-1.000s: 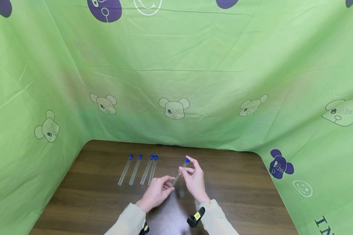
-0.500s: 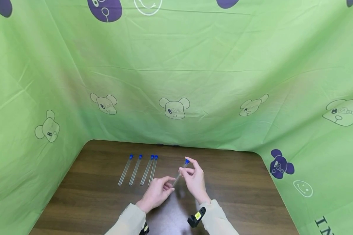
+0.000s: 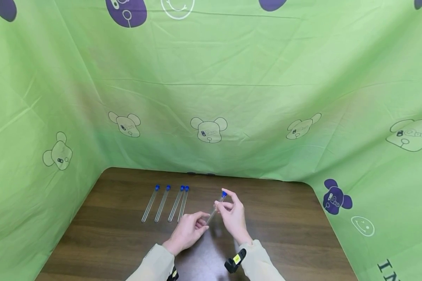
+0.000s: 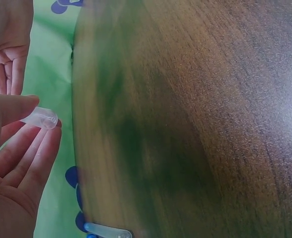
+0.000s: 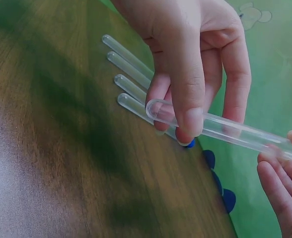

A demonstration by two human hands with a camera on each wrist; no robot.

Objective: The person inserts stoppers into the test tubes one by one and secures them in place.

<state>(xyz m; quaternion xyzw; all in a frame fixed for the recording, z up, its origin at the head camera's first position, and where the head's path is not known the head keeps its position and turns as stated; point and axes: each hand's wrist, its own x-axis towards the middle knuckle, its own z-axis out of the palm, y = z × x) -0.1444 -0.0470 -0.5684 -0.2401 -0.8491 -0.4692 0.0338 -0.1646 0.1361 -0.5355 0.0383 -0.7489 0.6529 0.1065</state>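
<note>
A clear test tube (image 3: 214,212) with a blue cap (image 3: 224,193) is held at a slant between both hands, cap end up and away. My left hand (image 3: 188,231) pinches its rounded lower end between thumb and fingers; in the right wrist view the thumb lies across the clear tube (image 5: 235,133) near that end. With thumb and fingers my right hand (image 3: 233,218) grips the upper part, and its index fingertip touches the blue cap. Only the rounded tip (image 4: 47,119) pokes out past the left hand in the left wrist view. The tube looks see-through, with no visible contents.
Several more capped test tubes (image 3: 162,205) lie side by side on the brown wooden table (image 3: 109,242), left of the hands, blue caps toward the back. The two rightmost nearly meet at their caps. A green printed cloth (image 3: 207,97) hangs around the table's back and sides.
</note>
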